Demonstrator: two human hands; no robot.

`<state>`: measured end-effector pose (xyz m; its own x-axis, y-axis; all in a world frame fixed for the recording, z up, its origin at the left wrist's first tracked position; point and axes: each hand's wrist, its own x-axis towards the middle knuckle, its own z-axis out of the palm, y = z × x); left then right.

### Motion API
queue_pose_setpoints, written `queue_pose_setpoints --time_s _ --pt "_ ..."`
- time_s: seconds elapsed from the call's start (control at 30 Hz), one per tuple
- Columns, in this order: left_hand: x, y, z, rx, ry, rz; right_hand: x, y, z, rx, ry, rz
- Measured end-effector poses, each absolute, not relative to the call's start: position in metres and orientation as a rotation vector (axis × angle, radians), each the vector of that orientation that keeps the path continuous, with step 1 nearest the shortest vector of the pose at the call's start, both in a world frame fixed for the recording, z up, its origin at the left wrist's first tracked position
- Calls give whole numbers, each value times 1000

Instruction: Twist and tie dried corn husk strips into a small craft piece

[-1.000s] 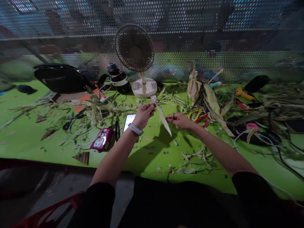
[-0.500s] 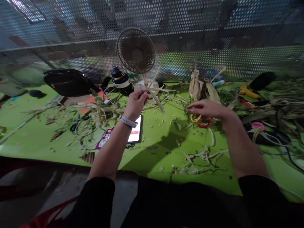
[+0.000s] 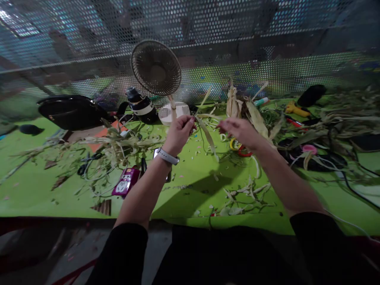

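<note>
My left hand (image 3: pixel 179 133), with a pale watch strap on its wrist, pinches several joined strips of corn husk (image 3: pixel 208 136) over the middle of the green table. One strip hangs down, one points up, and another reaches right. My right hand (image 3: pixel 237 130) is near the tip of the right-pointing strip, its fingers blurred; whether they grip it cannot be made out. Yellow and red tape rolls (image 3: pixel 235 144) lie beneath my right hand. A phone is partly hidden by my left forearm.
Behind stand a round fan (image 3: pixel 156 67) and a dark bottle (image 3: pixel 142 106) before a perforated metal screen. Husk piles (image 3: pixel 118 142), scissors (image 3: pixel 88 161) and a purple packet (image 3: pixel 126 182) lie left. Dried husks (image 3: pixel 257 118), a yellow glue gun (image 3: pixel 297 110) and cables lie right.
The view has shifted to the right. My right hand has moved up and left, closer to my left hand and the husk strips. My left hand still pinches the strips.
</note>
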<state>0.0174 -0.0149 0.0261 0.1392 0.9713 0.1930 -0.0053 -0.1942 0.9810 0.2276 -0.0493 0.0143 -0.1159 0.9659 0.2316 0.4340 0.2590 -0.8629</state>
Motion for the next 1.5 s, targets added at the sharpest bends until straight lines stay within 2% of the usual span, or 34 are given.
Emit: queue_pose_setpoints --time_s 0.07,0.2,0.33,0.43,0.63,0.83,0.93,1.0,1.07,1.13,1.27,1.33,1.4,1.5 --pt "24 -17 20 1452 990 1206 206 -54 10 -1197 -1719 998" --pt "20 -19 16 1455 945 1057 210 -44 0 -1130 -1776 1111" --pt "10 -32 18 1167 822 639 240 -28 -5 -1141 -2000 898" --pt "12 -46 12 1011 735 543 250 -24 -3 -1078 -1998 746" --pt "17 -58 0 1063 782 635 263 -31 8 -1147 -1938 899" --pt "22 -64 -1 822 684 602 251 -16 -25 -1167 -2022 953" --pt "26 -59 -8 742 711 756 242 -11 -33 -1314 -2085 640" --pt "27 -52 -13 744 755 859 239 -15 -26 -1352 -2015 333" --pt "26 -47 -17 772 795 914 235 -27 -12 -1327 -1948 223" --pt "26 -44 -19 801 823 944 227 -40 0 -1315 -1944 363" --pt "28 -45 -21 832 863 995 200 -53 -4 -1261 -2032 1078" --pt "28 -45 -23 857 883 1020 190 -51 -15 -1193 -2004 1259" --pt "25 -45 -26 885 914 1056 186 -49 -24 -1187 -1976 1210" --pt "21 -43 -30 889 970 1115 186 -48 -30 -1255 -2032 845"
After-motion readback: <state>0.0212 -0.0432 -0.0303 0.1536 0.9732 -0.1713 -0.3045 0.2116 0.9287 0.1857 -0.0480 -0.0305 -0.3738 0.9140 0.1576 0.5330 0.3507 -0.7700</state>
